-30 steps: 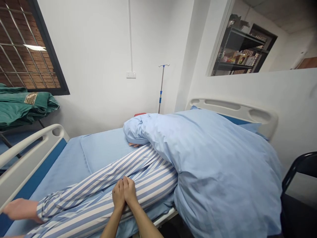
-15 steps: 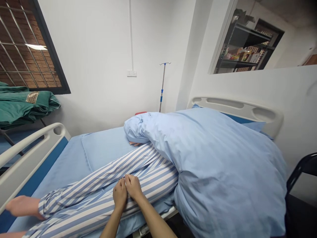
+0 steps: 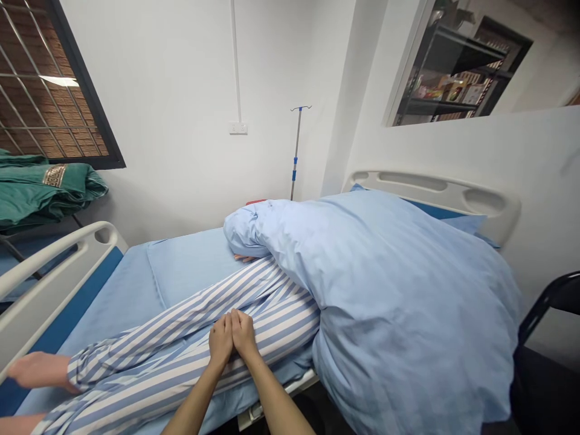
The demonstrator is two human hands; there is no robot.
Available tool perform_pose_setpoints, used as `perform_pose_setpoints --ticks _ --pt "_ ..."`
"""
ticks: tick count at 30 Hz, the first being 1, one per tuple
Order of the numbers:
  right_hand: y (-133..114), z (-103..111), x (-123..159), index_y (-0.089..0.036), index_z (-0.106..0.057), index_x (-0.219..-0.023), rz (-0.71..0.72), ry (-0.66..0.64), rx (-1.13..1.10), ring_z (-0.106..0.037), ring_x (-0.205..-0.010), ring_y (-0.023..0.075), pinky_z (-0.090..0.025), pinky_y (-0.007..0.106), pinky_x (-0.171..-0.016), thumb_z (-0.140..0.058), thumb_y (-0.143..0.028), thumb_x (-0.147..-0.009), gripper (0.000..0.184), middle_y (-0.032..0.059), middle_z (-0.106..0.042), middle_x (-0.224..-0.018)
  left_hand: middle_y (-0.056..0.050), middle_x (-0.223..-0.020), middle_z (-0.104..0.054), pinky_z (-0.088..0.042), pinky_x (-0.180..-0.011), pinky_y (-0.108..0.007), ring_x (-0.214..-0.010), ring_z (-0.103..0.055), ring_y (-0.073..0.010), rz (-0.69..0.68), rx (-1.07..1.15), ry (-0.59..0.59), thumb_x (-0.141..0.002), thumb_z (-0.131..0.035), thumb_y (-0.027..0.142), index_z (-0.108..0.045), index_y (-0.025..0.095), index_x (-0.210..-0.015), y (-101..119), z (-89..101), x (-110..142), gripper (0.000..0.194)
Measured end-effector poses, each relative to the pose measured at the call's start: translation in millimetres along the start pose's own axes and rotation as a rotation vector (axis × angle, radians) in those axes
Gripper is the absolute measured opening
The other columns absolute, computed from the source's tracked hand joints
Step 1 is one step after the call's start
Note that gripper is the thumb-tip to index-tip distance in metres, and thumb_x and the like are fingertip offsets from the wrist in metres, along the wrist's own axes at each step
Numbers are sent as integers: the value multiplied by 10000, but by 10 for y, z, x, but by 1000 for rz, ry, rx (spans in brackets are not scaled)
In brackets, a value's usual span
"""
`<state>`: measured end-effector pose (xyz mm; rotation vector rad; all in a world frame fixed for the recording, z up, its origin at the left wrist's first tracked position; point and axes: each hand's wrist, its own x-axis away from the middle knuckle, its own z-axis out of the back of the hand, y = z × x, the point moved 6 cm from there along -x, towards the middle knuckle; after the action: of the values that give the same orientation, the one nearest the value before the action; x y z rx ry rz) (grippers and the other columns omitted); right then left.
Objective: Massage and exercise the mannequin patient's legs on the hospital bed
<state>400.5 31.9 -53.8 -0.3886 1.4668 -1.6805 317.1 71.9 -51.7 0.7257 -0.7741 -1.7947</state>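
My left hand point(image 3: 221, 339) and my right hand point(image 3: 243, 333) are side by side, touching, over the near thigh of a figure lying on the bed. Both hands have curled fingers with the knuckles up; the fingertips and anything inside them are hidden. Blue and white striped trousers point(image 3: 285, 329) cover the figure's legs. A bare foot point(image 3: 38, 370) sticks out at the left. The upper body and head are hidden beneath a bunched light blue quilt point(image 3: 389, 290), with a few fingertips point(image 3: 243, 258) showing at its edge.
The hospital bed has a footboard point(image 3: 102, 238) at left and a headboard point(image 3: 421, 184) at right. An IV pole point(image 3: 296, 145) stands behind it. A black chair point(image 3: 544, 374) is at the right edge, and green folded cloth point(image 3: 49, 190) lies at the left.
My hands have come closer together and now touch along their inner sides. The camera view has shifted slightly. The quilt and the striped legs look the same.
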Motion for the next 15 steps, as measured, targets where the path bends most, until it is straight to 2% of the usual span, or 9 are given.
perform_pose_setpoints --ticks 3,7,10,15 --pt "29 29 -36 -182 -490 -585 -12 21 -119 -479 -567 132 -325 227 -546 -305 -387 -885 408 21 -557 -583 -28 -611 -598 -352 -587 -246 -614 -520 -148 44 155 72 -818 -322 423 -517 188 -584 113 -15 -32 385" --pt "66 62 -47 -187 -436 -557 -35 45 -141 -424 -536 121 -314 232 -528 -319 -410 -878 408 -9 -484 -534 -1 -507 -525 -334 -536 -242 -538 -458 -130 150 319 155 -807 -330 443 -446 189 -530 5 -129 -3 394" --pt "77 69 -41 -190 -405 -546 -41 39 -176 -389 -518 110 -304 228 -508 -333 -406 -873 398 -28 -434 -512 -10 -544 -555 -336 -563 -249 -568 -474 -135 98 250 113 -813 -349 429 -472 190 -560 -34 -208 36 369" --pt "43 78 -44 -193 -404 -548 -51 18 -160 -391 -512 109 -313 224 -502 -319 -399 -870 392 -22 -444 -513 -38 -626 -599 -341 -614 -262 -617 -509 -147 65 152 66 -847 -308 366 -505 198 -612 1 -205 61 350"
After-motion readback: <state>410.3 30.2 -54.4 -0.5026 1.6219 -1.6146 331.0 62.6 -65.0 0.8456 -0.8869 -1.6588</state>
